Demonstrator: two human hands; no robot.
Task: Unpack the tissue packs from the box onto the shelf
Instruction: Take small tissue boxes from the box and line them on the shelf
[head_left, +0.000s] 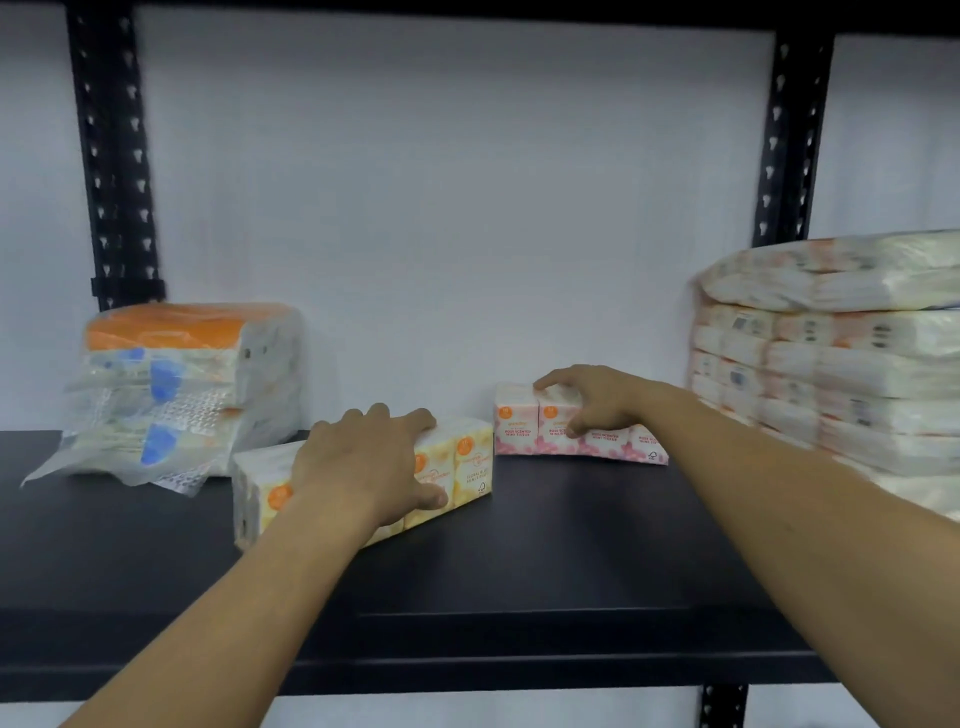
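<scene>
A yellow-and-white pack of mini tissues (470, 462) lies on the black shelf (519, 561), left of the middle. My left hand (369, 462) grips it from above, fingers over its top and thumb on its front face. A pink rose-scented tissue pack (524, 423) sits further back and to the right. My right hand (597, 397) holds that pack, fingers curled over its top and thumb on its front. The box is out of view.
A loose pile of plastic-wrapped tissue packs with orange and blue print (176, 389) stands at the back left. A tall stack of wrapped tissue packs (841, 358) fills the right end. Black slotted uprights (114, 156) (792, 140) frame the shelf against a white wall.
</scene>
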